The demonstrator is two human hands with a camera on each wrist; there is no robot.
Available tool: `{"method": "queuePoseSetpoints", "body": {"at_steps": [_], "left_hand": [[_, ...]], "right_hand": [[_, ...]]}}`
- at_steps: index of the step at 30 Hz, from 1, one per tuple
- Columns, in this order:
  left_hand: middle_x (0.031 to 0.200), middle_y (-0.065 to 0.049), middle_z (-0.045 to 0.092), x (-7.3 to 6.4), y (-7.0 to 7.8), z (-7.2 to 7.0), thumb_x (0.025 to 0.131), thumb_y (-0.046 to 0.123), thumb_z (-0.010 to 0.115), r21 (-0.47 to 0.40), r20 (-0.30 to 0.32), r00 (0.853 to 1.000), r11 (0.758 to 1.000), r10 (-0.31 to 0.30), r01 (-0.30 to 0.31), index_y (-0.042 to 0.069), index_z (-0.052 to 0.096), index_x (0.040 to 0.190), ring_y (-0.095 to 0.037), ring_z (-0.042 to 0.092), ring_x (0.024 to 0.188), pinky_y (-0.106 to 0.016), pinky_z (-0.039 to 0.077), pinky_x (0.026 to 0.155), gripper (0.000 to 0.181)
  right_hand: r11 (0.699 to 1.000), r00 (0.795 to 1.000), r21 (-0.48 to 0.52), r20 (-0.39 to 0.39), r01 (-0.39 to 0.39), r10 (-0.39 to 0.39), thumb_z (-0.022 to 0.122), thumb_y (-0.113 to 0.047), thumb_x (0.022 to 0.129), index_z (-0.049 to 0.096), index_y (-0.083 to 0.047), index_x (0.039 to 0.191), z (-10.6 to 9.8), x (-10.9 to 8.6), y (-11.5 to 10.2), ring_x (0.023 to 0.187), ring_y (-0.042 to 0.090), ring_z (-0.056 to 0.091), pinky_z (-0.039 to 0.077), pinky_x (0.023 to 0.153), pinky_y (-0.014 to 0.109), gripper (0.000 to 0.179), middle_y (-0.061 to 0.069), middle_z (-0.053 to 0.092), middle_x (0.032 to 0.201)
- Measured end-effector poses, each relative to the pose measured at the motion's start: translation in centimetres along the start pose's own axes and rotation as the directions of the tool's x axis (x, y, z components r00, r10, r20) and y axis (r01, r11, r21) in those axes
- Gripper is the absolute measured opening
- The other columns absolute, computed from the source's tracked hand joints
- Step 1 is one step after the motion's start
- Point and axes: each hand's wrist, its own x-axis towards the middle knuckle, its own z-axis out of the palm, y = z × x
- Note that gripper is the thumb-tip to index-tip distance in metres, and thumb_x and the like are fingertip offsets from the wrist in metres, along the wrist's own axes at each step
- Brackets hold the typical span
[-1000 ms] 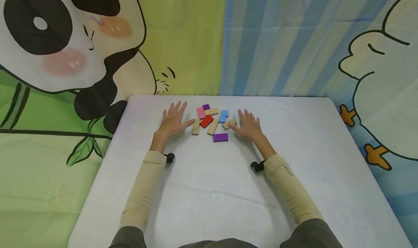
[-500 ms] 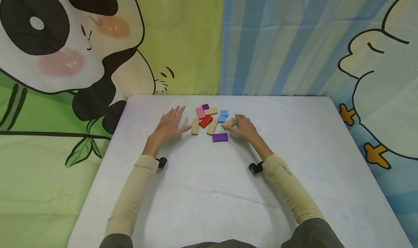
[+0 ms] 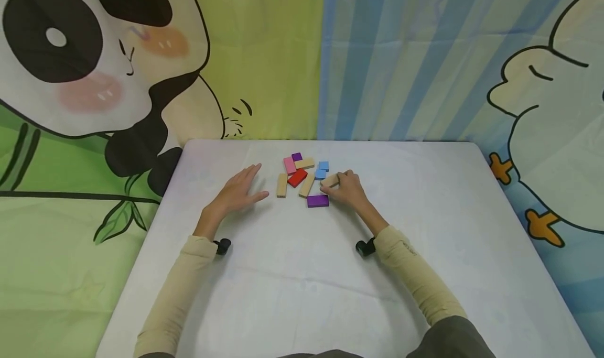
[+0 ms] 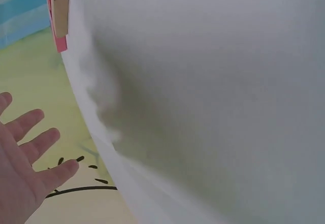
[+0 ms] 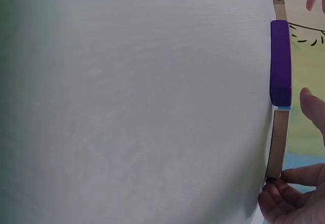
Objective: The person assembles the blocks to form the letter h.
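Note:
In the head view, my right hand (image 3: 348,189) is at a plain wooden block (image 3: 330,181) on the right of a loose group of blocks. Its bent fingertips touch the near end of this wooden block (image 5: 278,144) in the right wrist view, while the thumb (image 5: 311,104) stands apart, above the far end. The block lies flat on the white table. My left hand (image 3: 234,190) hovers left of the group, fingers extended and thumb spread, holding nothing. Nearest to it lies another wooden block (image 3: 281,185). In the left wrist view the left hand (image 4: 23,168) shows spread fingers.
Around the middle lie a red block (image 3: 298,178), a pink block (image 3: 290,165), small blue blocks (image 3: 320,174), a purple block (image 3: 318,201) and more wooden blocks (image 3: 306,185). A smaller purple block (image 3: 296,156) is at the back. A printed curtain (image 3: 264,59) hangs behind the table (image 3: 302,274).
My left hand has drawn back leftward and toward me, away from the blocks. My right hand's fingers have bent in from a spread pose and come to the right end of the wooden block.

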Motion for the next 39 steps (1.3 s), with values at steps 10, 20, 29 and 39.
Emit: {"method": "queuePoseSetpoints", "body": {"at_steps": [10,20,29,39], "left_hand": [[0.163,-0.011,0.015,-2.0,-1.5,-0.2,0.089,0.065,0.052,-0.025,0.002,1.000,1.000,-0.008,0.008,0.025,0.006,0.157,-0.034,0.015,0.151,-0.057,0.014,0.120,0.092],[0.164,-0.009,0.013,-3.0,-2.4,-0.4,0.088,0.068,0.050,-0.071,0.018,0.999,0.997,-0.036,0.038,0.029,0.005,0.157,-0.035,0.014,0.151,-0.061,0.018,0.117,0.092],[0.165,-0.008,0.007,-4.4,-2.7,-0.3,0.089,0.065,0.052,-0.118,0.091,0.994,0.990,-0.066,0.077,0.031,0.006,0.157,-0.035,0.011,0.151,-0.065,0.020,0.115,0.088],[0.164,-0.010,0.012,-5.6,-3.2,-0.3,0.092,0.054,0.056,-0.089,0.103,0.993,0.994,-0.050,0.060,0.024,0.017,0.156,-0.037,0.012,0.151,-0.064,0.021,0.115,0.080]], "right_hand": [[1.000,0.999,-0.008,-0.044,-0.023,0.023,0.075,-0.049,0.078,0.061,0.007,0.111,0.4,0.4,-0.3,0.093,0.026,0.046,0.040,0.072,0.034,0.066,0.018,0.053,0.104],[0.999,0.999,-0.036,-0.023,-0.025,0.024,0.075,-0.049,0.079,0.061,0.006,0.115,0.1,0.7,-0.4,0.093,0.025,0.047,0.045,0.075,0.035,0.067,0.018,0.054,0.107],[0.996,1.000,-0.085,-0.006,-0.027,0.027,0.073,-0.052,0.079,0.061,0.003,0.116,0.0,0.5,-0.2,0.091,0.025,0.050,0.049,0.074,0.038,0.067,0.017,0.055,0.107],[0.999,1.000,-0.034,0.023,0.010,-0.009,0.074,-0.045,0.081,0.062,0.005,0.112,-0.5,0.5,-0.5,0.086,0.023,0.048,0.045,0.072,0.034,0.060,0.018,0.053,0.107]]}}
